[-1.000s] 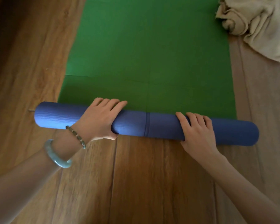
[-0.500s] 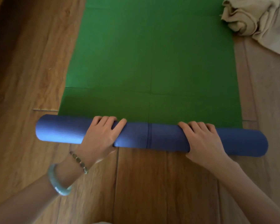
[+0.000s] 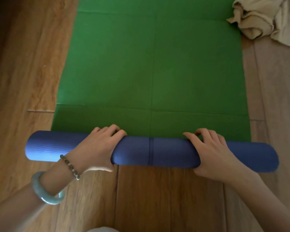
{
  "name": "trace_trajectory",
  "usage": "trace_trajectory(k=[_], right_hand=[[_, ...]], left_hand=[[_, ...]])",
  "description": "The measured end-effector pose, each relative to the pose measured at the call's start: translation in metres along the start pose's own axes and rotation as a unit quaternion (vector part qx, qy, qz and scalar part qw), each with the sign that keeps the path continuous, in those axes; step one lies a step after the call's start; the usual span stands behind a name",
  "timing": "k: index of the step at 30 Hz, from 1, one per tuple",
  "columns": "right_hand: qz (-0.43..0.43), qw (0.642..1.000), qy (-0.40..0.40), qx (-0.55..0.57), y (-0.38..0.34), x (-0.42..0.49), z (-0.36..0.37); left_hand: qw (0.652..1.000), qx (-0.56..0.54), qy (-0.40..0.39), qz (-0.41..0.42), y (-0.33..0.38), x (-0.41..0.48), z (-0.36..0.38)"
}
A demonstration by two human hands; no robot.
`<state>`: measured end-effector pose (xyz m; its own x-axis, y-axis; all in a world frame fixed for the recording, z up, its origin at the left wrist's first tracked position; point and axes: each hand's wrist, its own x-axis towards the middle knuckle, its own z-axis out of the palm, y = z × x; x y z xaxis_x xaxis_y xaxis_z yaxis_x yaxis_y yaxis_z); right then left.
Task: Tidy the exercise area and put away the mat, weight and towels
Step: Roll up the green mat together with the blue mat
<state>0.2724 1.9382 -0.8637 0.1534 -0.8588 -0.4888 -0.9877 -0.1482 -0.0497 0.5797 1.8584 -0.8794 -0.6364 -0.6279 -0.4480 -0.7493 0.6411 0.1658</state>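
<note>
Your left hand (image 3: 97,148) and right hand (image 3: 209,153) each clasp the mat (image 3: 157,151) by its blue rolled end on the floor (image 3: 157,198); its green length lies flat beyond, a crumpled towel (image 3: 266,19) far right.

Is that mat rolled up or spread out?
Partly rolled: the near end of the mat is a blue roll gripped by the left hand and right hand; the green rest lies flat on the floor.
</note>
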Motion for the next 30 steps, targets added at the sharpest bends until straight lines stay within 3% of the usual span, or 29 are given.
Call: trace_trajectory(k=[2, 4, 9, 12, 17, 21, 25, 30], right_hand=[[0.02, 0.995, 0.101, 0.009, -0.005, -0.013, 0.014], [0.026, 0.989, 0.142, 0.015, -0.017, -0.023, 0.028], [0.043, 0.986, 0.162, -0.018, -0.02, -0.014, 0.039], [0.044, 0.984, 0.168, -0.025, -0.016, -0.004, 0.034], [0.039, 0.992, 0.116, -0.032, -0.006, 0.016, 0.015], [-0.004, 1.0, 0.004, -0.02, 0.002, 0.031, -0.013], [-0.005, 0.999, -0.032, -0.018, 0.009, 0.04, -0.025], [0.061, 0.983, 0.171, -0.028, -0.007, 0.01, 0.015]], left_hand=[[0.999, -0.038, -0.018, 0.011, -0.002, 0.004, -0.007], [0.996, -0.061, -0.057, 0.005, -0.003, 0.009, -0.014], [0.993, -0.069, -0.091, -0.008, -0.007, 0.017, -0.023], [1.0, -0.003, -0.02, 0.023, -0.008, 0.006, -0.016], [0.991, 0.051, 0.121, -0.015, 0.008, -0.009, 0.007], [0.986, 0.051, 0.149, -0.055, 0.013, 0.007, 0.008], [0.986, 0.043, 0.151, -0.056, 0.006, 0.019, -0.001], [0.988, 0.049, 0.138, -0.054, -0.001, 0.025, -0.004]])
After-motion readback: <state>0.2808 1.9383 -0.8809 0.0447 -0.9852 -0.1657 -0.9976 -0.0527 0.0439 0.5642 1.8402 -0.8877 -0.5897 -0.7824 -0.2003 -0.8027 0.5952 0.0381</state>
